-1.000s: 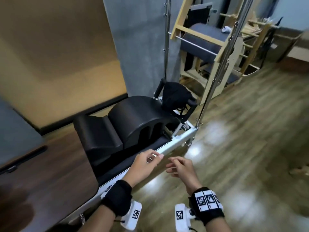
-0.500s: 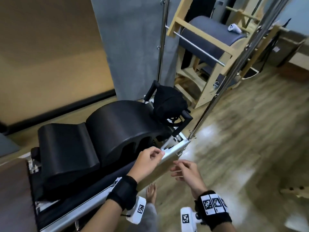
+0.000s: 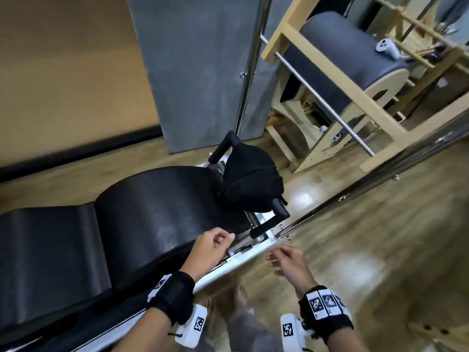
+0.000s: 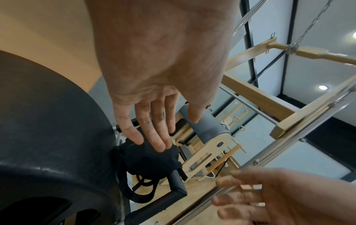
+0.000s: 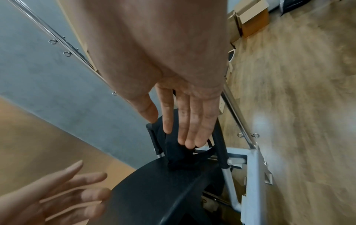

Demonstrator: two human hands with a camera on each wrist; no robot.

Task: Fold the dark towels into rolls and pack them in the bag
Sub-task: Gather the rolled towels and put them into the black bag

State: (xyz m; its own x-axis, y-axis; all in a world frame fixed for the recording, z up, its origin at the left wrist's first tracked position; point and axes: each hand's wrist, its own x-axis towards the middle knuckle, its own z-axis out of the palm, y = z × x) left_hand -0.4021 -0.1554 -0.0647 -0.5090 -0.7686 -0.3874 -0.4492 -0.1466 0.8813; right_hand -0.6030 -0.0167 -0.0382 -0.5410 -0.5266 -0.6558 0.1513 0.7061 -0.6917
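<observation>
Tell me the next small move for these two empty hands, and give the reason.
Probably reach both hands forward to the black bag hanging on the padded bar at the machine's end. The left hand and right hand hold nothing and hover short of it, fingers loose. No towel shows in any view, so the bag is the only task item in reach.

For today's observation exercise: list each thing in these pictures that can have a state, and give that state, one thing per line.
Black bag: resting on the padded footbar, not held.
Left hand: empty, loosely curled, above the machine's edge.
Right hand: empty, fingers relaxed, above the floor.
Black arc cushion: lying on the machine.
White controller: lying on the grey barrel.
</observation>
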